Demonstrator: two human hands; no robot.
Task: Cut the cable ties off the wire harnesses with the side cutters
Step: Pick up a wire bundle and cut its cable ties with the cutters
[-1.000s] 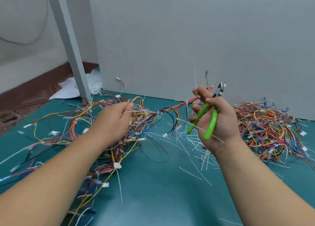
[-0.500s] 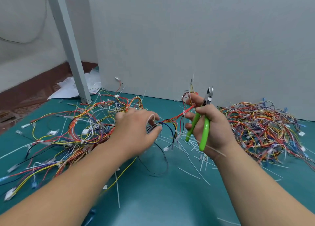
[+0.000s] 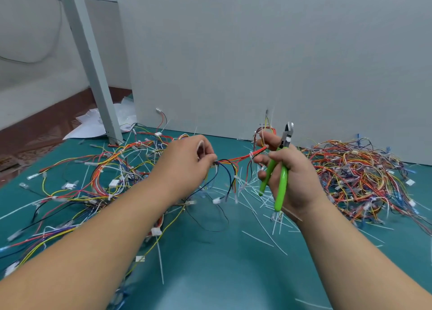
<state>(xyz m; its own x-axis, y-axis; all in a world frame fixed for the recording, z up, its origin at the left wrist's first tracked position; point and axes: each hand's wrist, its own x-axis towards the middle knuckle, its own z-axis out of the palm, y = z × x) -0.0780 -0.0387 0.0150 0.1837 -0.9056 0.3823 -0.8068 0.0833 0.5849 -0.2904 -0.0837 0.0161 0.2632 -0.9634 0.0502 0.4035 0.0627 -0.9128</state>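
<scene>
- A smooth teal worktop (image 3: 222, 274) is carrying thin plastic-coated wires in red, orange, yellow, blue and black: a loose tangle (image 3: 105, 176) is spreading over its left side and a denser heap (image 3: 357, 176) is piling up on its right.
- Small white plastic connectors (image 3: 114, 183) are sitting at many of the wire ends.
- Cut cable ties (image 3: 254, 197), thin stiff white strips, are lying scattered on the worktop between the two piles, mostly below the right hand.
- The left hand (image 3: 184, 167) is curling its thumb and fingertips together and pinching a wire harness (image 3: 236, 160) at the spot where blue and black strands are fanning downward.
- The wire harness is stretching above the worktop from one hand to the other, with a white cable tie (image 3: 251, 155) wrapped round it near the right hand.
- The right hand (image 3: 297, 181) is gripping the side cutters (image 3: 281, 185). Its fingers are curling round the glossy green handles, and the metal head is pointing up.
- The right hand's thumb and forefinger are also pinching the harness's red end.
- A matte grey panel (image 3: 257, 64) is standing upright along the back edge.
- A pale square post (image 3: 91, 64) is rising at the rear left, with white sheets (image 3: 88, 128) lying beyond it.
</scene>
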